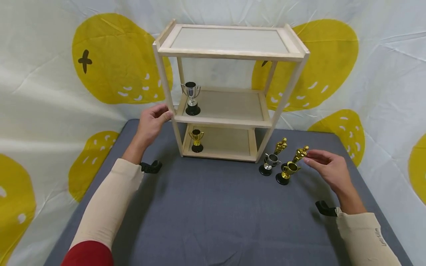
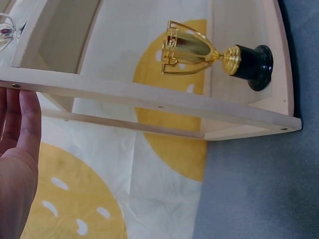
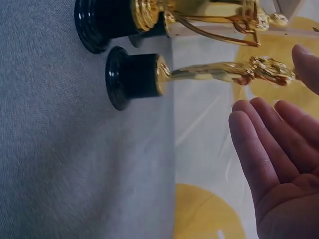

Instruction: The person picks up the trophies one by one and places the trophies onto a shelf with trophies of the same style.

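A: Status of hands?

B: Left hand rests its loosely curled fingers against the front upright of the pale three-tier wooden shelf. Right hand is spread, fingertips at the head of the gold figurine trophy on a black base, standing on the grey mat right of the shelf; contact unclear.

A: Handling?

B: Probably light, hollow plastic; glossy, slippery, top-heavy. Pinch mid-body or the base.

A: Obscured?

B: Neighbouring trophies overlap its base; the wrist view crops them.
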Available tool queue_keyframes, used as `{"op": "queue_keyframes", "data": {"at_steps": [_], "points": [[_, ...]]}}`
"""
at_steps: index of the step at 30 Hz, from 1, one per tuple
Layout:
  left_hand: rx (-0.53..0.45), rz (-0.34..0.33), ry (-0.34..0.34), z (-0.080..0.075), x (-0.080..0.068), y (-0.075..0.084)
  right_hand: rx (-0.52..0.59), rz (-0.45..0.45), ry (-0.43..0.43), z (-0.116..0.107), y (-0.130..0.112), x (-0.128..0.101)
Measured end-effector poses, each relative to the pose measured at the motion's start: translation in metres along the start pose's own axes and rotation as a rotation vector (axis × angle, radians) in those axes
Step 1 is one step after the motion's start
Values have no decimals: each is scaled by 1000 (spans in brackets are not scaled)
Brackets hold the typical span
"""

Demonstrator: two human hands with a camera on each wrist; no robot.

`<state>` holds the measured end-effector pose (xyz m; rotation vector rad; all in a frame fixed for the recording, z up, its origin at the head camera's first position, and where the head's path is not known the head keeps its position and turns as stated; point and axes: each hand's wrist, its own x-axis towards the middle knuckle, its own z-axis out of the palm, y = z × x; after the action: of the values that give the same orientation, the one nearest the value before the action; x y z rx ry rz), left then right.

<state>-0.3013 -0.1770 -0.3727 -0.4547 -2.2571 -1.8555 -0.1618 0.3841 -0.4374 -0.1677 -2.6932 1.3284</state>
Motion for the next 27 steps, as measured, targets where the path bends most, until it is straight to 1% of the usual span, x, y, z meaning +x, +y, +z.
{"op": "queue_keyframes", "data": {"at_steps": [3,7,14,18,22,27], "points": [[-4,-3,-4,1,1,-1,-14,23,4,5,0,1],[-14,-8,8,1,1,-3,-18,35,20,13,-2,5],[-51,10,10,1,1,-1,9,12,51,24,-6,8],[-50,3,12,1,1,-3,-21,2,103,29,-5,8],[-39,4,7,1,0,-3,-60,10,152,31,-4,8],[-31,7,10,1,1,-4,-63,22,188,32,-3,11]]}}
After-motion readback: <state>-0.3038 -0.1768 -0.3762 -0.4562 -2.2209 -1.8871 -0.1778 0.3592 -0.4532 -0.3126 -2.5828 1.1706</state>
